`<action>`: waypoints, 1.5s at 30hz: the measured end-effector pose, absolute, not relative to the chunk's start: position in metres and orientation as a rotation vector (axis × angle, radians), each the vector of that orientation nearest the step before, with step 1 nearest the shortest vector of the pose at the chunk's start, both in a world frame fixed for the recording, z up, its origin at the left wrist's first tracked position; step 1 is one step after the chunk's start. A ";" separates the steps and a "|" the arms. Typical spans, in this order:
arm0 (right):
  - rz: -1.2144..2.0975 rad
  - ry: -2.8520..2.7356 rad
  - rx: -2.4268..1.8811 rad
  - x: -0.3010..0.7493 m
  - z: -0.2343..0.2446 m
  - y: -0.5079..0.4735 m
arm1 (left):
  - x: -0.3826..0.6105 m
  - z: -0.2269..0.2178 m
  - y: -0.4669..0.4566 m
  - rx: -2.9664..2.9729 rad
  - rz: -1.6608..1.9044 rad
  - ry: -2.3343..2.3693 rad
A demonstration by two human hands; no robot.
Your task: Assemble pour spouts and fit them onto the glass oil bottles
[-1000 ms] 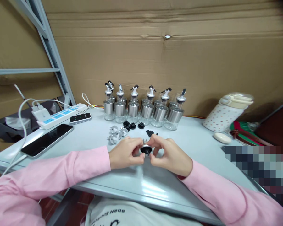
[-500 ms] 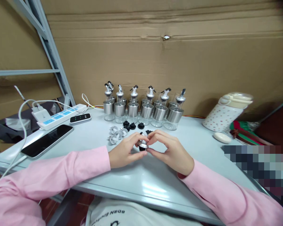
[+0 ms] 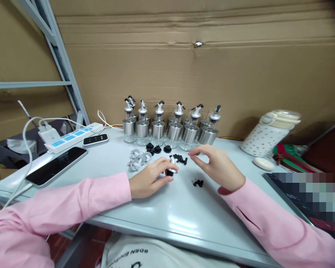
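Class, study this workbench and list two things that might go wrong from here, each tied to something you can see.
1. The small black piece lies loose on the table beside the right hand; a sleeve might sweep it off.
2. The left hand pinches the spout cap with fingertips only, so it could slip and roll.

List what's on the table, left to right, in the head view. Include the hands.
phone → left hand, holding a cap → right hand → dotted flask. The bottles, the power strip and the small loose parts overlap these, so they are left out.
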State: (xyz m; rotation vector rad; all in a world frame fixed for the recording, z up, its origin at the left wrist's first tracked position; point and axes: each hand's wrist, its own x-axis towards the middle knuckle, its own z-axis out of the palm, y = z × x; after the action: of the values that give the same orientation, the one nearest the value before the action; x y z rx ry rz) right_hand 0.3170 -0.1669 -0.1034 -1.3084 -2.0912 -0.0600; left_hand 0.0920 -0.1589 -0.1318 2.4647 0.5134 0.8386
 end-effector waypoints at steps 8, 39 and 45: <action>-0.074 -2.238 -1.824 0.316 -0.121 -0.151 | 0.094 -0.131 -0.161 2.621 0.649 0.439; 0.361 -2.433 -1.433 0.324 -0.111 -0.157 | 0.095 -0.130 -0.158 2.500 0.859 0.585; 0.922 -2.118 -1.224 0.314 -0.097 -0.165 | 0.094 -0.134 -0.157 2.472 0.861 0.645</action>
State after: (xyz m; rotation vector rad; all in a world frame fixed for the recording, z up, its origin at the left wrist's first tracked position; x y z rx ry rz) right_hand 0.3145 -0.1650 -0.0972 -1.2242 -2.1177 0.9225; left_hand 0.0942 -0.1568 -0.1338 2.4722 0.6447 0.8612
